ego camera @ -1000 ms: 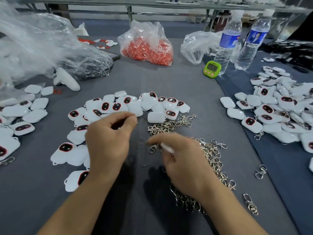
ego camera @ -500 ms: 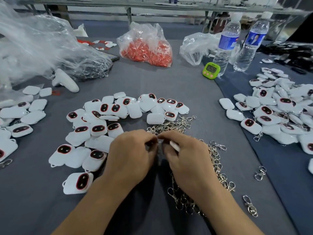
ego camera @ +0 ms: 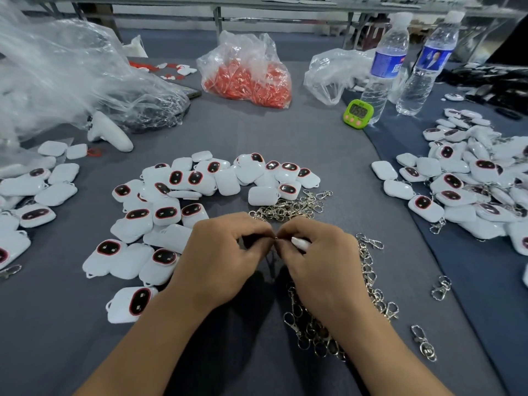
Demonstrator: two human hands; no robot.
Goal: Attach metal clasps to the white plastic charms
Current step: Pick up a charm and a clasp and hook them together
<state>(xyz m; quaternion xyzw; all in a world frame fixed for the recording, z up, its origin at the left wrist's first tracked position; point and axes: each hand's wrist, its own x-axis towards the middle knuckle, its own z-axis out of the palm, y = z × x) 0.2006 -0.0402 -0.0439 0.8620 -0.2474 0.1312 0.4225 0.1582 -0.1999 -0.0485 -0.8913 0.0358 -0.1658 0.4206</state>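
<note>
Numbers on the little green timer

The green timer (ego camera: 358,114) has a small screen with dark numbers that look like 05:58, but the last number is fuzzy. The water bottle (ego camera: 384,67) just behind it has a blue label with white writing, too blurry to read. The second water bottle (ego camera: 427,64) beside it has a blue label too, and its words are also too small to read.

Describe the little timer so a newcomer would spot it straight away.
Find the two water bottles at the far right. At the foot of the left one sits the timer: the only lime-green thing, with a digital display and pink buttons.
</note>
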